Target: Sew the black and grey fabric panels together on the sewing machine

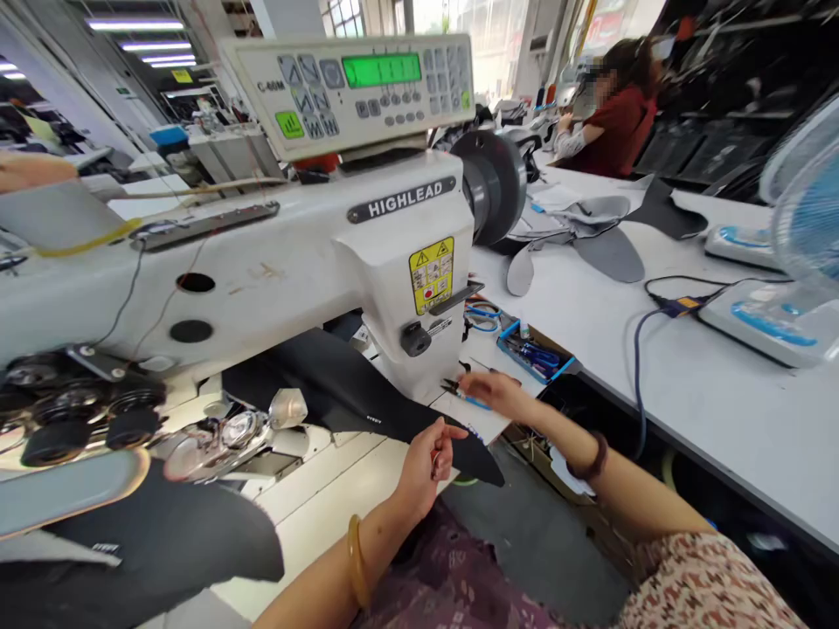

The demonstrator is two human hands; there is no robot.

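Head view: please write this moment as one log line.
left hand: holds fabric | right hand: at snips | place: sewing machine table

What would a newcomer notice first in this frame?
The big white HIGHLEAD sewing machine fills the left and centre, topped by a control panel with a green-lit display. Below its head, the left hand pinches a black fabric piece, while the right hand lies open by a small tool at the machine's base. At far right stands a blue fan, and a co-worker in red sits behind.
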